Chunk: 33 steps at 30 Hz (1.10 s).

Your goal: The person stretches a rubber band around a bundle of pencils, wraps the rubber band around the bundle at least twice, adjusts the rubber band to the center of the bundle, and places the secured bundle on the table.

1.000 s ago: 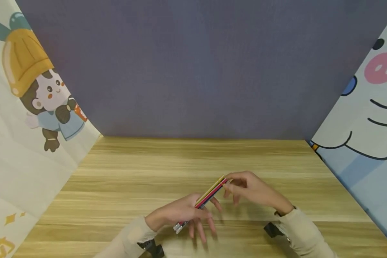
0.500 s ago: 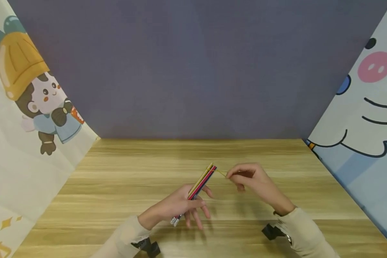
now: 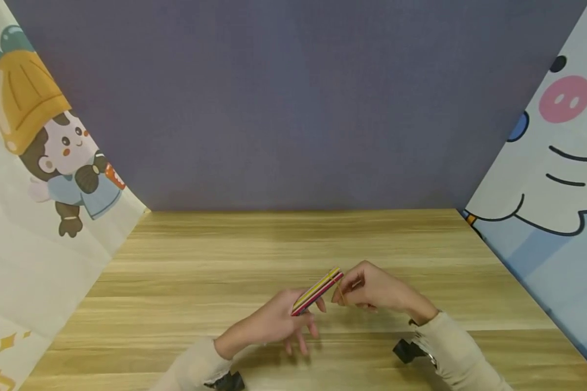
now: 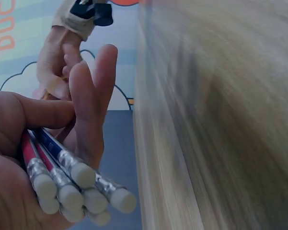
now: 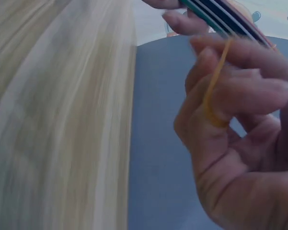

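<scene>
My left hand (image 3: 276,319) grips a bundle of pencils (image 3: 317,292) with red, yellow and dark bodies, slanting up to the right above the table. In the left wrist view, white erasers (image 4: 70,197) in silver ferrules stick out below the thumb, while other fingers stretch loosely. A thin yellow rubber band (image 5: 210,96) runs from the far end of the bundle to my right hand (image 3: 375,289). The right fingers are curled and pinch that band, pulling it taut beside the pencil ends. In the right wrist view the band's loop passes over thumb and finger.
The wood-grain table (image 3: 215,255) lies under both hands, with a dark grey panel (image 3: 293,108) behind it. Cartoon-printed sheets (image 3: 93,228) flank the left and right sides. Black wrist devices (image 3: 407,351) show at both cuffs.
The right hand first drew the band out to the right, away from the bundle, then came down and back nearer. The left hand tipped the pencils; their eraser ends are now hidden in the head view.
</scene>
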Each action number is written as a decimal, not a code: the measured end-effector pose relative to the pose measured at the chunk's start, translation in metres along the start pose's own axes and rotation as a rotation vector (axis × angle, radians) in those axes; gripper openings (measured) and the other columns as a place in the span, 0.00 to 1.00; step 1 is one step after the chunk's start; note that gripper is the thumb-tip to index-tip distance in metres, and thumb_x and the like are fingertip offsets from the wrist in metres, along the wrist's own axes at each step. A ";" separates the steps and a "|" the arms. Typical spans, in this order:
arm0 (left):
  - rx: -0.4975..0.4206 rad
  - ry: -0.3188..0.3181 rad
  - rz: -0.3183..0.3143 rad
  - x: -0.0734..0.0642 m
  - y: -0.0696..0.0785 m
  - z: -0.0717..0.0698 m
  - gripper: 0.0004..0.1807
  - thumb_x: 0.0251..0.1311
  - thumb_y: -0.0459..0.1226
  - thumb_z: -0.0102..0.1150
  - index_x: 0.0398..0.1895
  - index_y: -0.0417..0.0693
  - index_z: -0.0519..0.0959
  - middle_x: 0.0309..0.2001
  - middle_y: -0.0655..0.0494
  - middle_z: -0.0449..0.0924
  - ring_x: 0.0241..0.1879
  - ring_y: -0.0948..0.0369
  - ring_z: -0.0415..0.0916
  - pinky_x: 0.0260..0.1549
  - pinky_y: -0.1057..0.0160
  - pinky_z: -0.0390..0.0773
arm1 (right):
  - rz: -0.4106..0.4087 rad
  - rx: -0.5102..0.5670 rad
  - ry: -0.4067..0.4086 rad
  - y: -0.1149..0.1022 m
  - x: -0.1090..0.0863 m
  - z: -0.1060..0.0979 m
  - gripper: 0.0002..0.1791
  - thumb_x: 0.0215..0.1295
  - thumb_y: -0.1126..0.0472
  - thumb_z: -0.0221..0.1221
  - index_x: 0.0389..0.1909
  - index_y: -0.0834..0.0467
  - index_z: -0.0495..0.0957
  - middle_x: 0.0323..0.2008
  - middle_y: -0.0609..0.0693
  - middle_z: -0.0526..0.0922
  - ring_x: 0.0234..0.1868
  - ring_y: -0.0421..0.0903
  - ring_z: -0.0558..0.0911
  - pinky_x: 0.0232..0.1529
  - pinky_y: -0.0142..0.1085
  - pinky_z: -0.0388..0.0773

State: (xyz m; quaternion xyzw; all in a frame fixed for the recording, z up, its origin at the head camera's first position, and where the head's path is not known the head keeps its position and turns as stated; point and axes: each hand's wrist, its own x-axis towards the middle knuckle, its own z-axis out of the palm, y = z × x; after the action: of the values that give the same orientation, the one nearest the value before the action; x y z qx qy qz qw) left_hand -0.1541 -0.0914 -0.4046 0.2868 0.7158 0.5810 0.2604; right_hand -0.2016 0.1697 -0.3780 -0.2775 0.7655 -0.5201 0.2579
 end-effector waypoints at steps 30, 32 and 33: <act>1.394 0.482 -0.075 -0.008 0.002 0.019 0.27 0.48 0.27 0.71 0.53 0.49 0.74 0.21 0.52 0.81 0.11 0.65 0.64 0.06 0.70 0.57 | -0.302 -1.158 0.451 -0.019 -0.004 0.053 0.24 0.50 0.54 0.76 0.45 0.61 0.81 0.31 0.46 0.77 0.22 0.35 0.72 0.20 0.27 0.71; 1.425 0.490 -0.045 -0.008 0.001 0.020 0.26 0.49 0.27 0.71 0.51 0.50 0.73 0.21 0.52 0.81 0.11 0.66 0.64 0.05 0.71 0.56 | -0.256 -1.098 0.430 -0.020 -0.004 0.050 0.26 0.48 0.55 0.77 0.47 0.62 0.81 0.31 0.46 0.77 0.23 0.34 0.72 0.21 0.26 0.71; 1.437 0.497 -0.032 -0.008 0.001 0.021 0.25 0.50 0.27 0.70 0.51 0.50 0.73 0.21 0.52 0.80 0.11 0.65 0.64 0.05 0.71 0.56 | -0.228 -1.072 0.418 -0.021 -0.004 0.048 0.27 0.48 0.56 0.77 0.48 0.63 0.82 0.31 0.46 0.77 0.23 0.34 0.72 0.21 0.26 0.72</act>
State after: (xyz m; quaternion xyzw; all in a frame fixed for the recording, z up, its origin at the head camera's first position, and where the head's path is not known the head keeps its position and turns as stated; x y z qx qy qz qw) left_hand -0.1336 -0.0824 -0.4075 0.2362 0.9598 0.0154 -0.1507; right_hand -0.1626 0.1353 -0.3736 -0.3415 0.9216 -0.1285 -0.1326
